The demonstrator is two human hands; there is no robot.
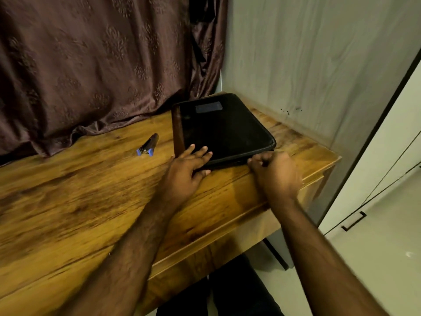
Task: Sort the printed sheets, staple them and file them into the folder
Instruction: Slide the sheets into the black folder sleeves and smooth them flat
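1. A dark brown patterned curtain (95,65) is hung behind the worktop (68,201), and its hem is draped onto the far edge at the left.
2. A stapler (148,145), dark with blue parts at its near end, is laid on the wooden worktop near the far edge, left of the folder and apart from it.
3. The left hand (189,167) is laid on the near left corner of the folder (223,131); its fingers (201,151) are held straight and a little spread on the black cover, while the thumb is set against the folder's near edge.
4. The folder, a black zipped case with a brown strip along its left side and a grey label near its far end, is lying flat and closed at the far right corner of the worktop, close to the wall.
5. The right hand (273,169) is placed at the folder's near right corner, with its fingers curled tightly; something small at the folder's edge appears to be pinched, but what it is cannot be told.
6. A pale wall (319,53) is seen behind the folder, and a white cabinet door (387,179) with a dark handle stands at the right.
7. No printed sheets can be made out.
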